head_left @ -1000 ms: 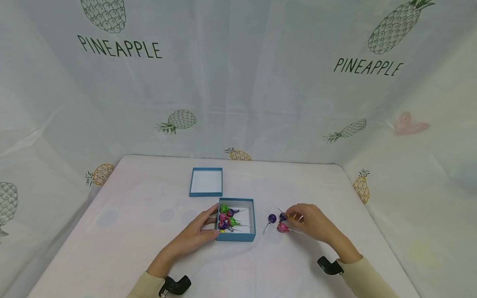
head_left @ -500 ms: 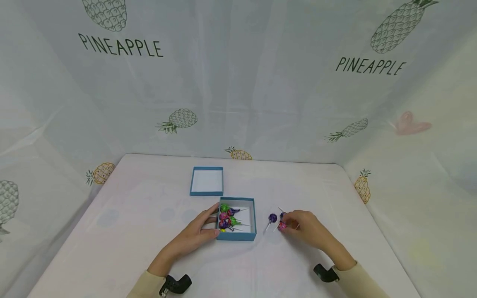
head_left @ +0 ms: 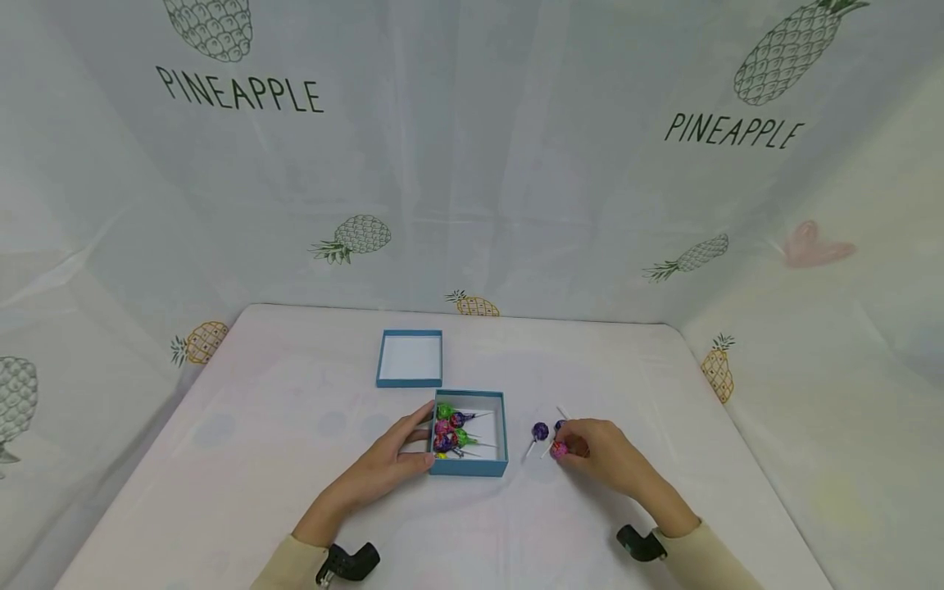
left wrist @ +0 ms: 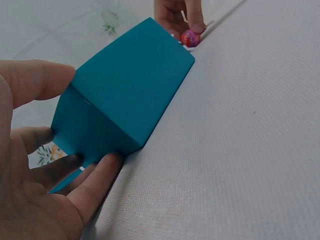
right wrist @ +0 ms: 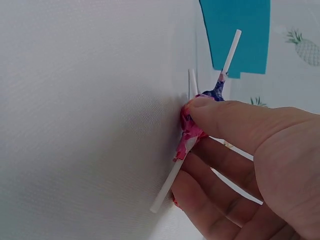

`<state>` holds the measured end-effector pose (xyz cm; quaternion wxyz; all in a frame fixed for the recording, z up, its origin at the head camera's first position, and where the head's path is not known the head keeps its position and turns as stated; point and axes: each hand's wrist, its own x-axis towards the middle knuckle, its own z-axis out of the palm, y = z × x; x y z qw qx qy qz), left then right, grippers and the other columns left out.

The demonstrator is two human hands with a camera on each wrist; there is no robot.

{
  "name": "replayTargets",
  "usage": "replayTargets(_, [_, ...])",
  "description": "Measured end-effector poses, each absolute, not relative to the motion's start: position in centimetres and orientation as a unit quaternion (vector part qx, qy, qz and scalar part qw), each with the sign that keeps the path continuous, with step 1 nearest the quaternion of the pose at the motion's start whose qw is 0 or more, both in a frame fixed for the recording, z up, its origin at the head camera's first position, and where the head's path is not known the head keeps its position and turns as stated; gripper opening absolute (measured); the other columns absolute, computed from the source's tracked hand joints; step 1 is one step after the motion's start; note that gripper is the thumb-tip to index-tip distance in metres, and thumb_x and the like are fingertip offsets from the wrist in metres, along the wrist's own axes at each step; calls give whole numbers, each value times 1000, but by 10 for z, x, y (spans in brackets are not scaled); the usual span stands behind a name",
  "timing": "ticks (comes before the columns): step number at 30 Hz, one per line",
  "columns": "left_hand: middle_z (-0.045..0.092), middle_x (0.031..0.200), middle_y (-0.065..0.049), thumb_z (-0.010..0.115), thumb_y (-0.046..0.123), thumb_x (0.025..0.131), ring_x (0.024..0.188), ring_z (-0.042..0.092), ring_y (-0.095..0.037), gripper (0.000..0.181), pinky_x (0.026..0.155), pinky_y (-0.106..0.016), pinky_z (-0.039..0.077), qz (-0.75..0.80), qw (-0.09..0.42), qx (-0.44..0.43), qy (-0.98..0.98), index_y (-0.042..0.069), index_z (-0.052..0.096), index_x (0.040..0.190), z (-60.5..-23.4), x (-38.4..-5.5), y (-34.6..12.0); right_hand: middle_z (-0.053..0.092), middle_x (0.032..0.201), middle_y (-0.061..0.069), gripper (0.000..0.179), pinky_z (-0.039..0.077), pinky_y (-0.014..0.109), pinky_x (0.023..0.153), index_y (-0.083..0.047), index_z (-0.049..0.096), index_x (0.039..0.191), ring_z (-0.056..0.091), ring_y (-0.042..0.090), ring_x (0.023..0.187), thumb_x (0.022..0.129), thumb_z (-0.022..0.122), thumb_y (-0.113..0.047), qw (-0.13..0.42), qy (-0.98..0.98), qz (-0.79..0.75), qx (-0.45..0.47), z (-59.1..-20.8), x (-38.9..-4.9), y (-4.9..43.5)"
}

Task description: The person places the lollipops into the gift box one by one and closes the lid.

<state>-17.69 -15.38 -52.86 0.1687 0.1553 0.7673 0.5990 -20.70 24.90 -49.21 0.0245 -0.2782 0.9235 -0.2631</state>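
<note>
My right hand pinches a pink-wrapped lollipop between thumb and fingers, close over the table. Beside it lie a purple lollipop and another dark purple one, partly hidden by the fingers. My left hand rests along the left side of a blue open box, fingertips on the wall and thumb at the near corner. Several wrapped lollipops, green, pink, purple and yellow, lie along the box's left half with sticks pointing right.
A blue lid, white inside, lies behind the box, to its left. The white cloth-covered table meets a pineapple-print curtain at its back and sides.
My right hand has shifted slightly left and nearer, from the dark purple lollipop to the pink one, which it now pinches. My left hand stays at the box.
</note>
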Motion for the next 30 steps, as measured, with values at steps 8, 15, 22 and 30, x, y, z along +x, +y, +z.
replayTargets(8, [31, 171, -12, 68, 28, 105, 153, 39, -36, 81, 107, -24, 46, 598, 167, 158, 768, 33, 21, 171, -527, -177, -154, 68, 86, -12, 19, 53, 22, 67, -11, 78, 105, 57, 0, 75, 89, 85, -5, 31, 926, -262, -269, -492, -206, 249])
replayTargets(15, [31, 171, -12, 68, 28, 105, 153, 40, -35, 81, 107, -23, 46, 597, 168, 158, 768, 32, 21, 171, -527, -177, -153, 69, 86, -11, 17, 54, 22, 67, -12, 77, 104, 59, 2, 76, 90, 84, -5, 44, 924, -269, -266, -490, -205, 249])
replayTargets(22, [32, 170, -12, 68, 27, 105, 153, 40, -35, 82, 107, -22, 46, 596, 166, 156, 770, 31, 21, 171, -527, -176, -153, 69, 86, -11, 16, 55, 23, 66, -12, 77, 103, 59, 2, 74, 90, 84, -6, 24, 925, -256, -278, -477, -207, 243])
replayTargets(30, [32, 170, -12, 69, 27, 105, 153, 40, -35, 82, 106, -21, 46, 598, 166, 154, 769, 32, 21, 171, -528, -176, -153, 73, 91, -7, 17, 58, 26, 69, -10, 77, 103, 63, 3, 76, 89, 85, -4, 2, 920, -256, -297, -455, -213, 226])
